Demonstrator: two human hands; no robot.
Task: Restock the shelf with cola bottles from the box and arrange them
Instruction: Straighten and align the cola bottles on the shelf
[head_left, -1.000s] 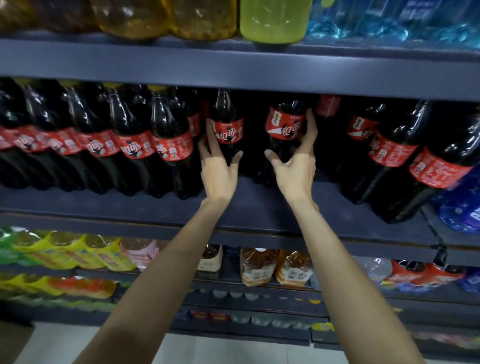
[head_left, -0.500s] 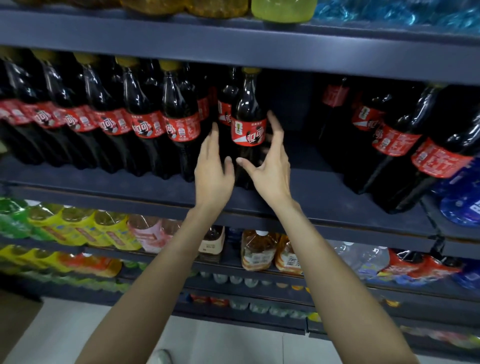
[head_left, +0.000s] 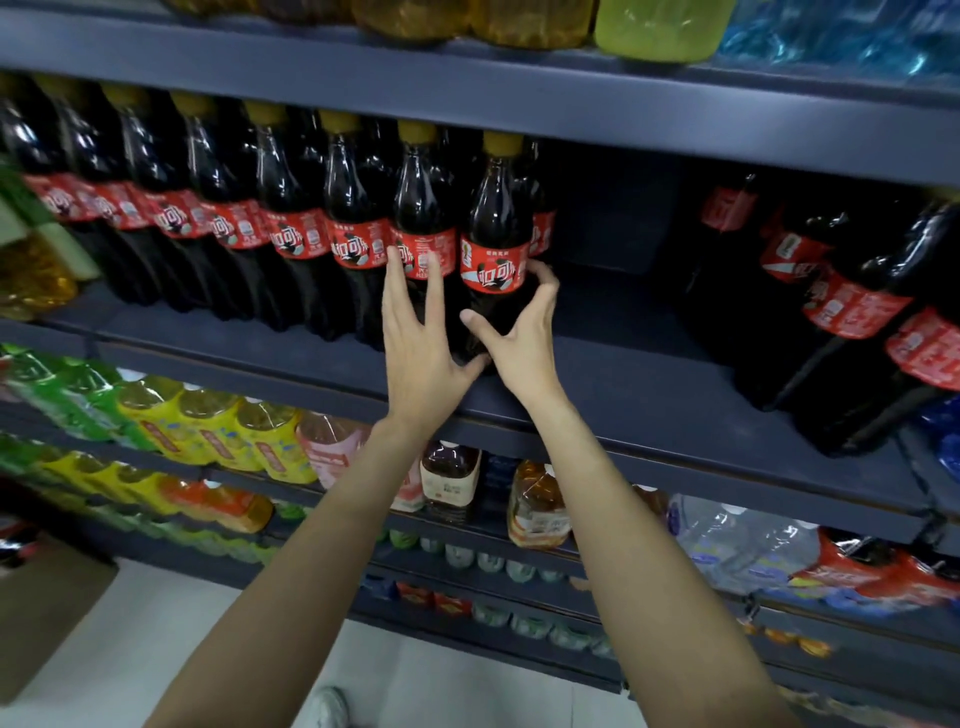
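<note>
Cupping the end dark plastic cola bottle with red label (head_left: 493, 249) mid-frame, the right hand (head_left: 519, 338) seemingly squares it to the row while the left hand (head_left: 421, 338) rests straight fingers on its neighbour.

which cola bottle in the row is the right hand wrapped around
The cola bottle at the row's right end, beside the gap; the right hand curls round its lower body, while its neighbours only meet the left hand.

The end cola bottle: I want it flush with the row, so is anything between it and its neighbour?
Nothing visible. The end cola bottle already stands against its neighbour. The right hand curls round it; the left hand lies flat across the neighbour's front.
</note>
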